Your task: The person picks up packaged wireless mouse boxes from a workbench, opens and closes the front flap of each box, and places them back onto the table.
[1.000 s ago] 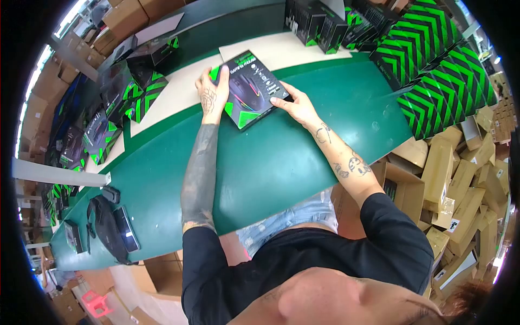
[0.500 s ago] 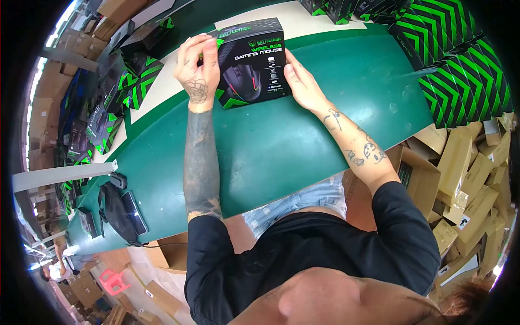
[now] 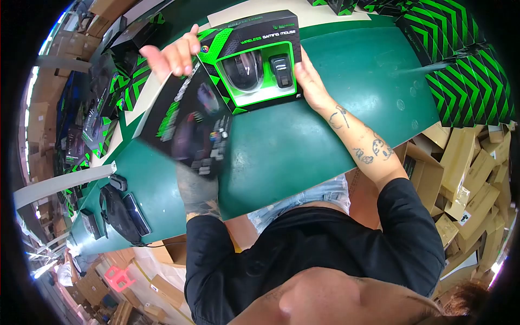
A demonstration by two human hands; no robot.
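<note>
compared with half a second ago: the front flap is now hanging open toward the left instead of covering the box, and is blurring. the box is showing its window, where a black mouse and a small black device are sitting side by side. the left hand, curling at the box's left edge in the earlier frame, is now spreading its thumb away from its fingers; fingertips are lying at the flap's upper edge, touching or just beside, cannot tell which. the right hand is staying along the box's right side, thumb by the front edge; cannot tell how firmly it is pinching. the box is standing roughly upright over the far part of the green surface; cannot tell whether its base is touching.

edges and room: the flap is partly hiding the left forearm. the surface's near edge is running in front of the jeans. to the right, green surface is stretching from the hand to the chevron-patterned boxes, leaving room for moving. a pale board is lying behind the box. dark boxes are crowding the left side.
</note>
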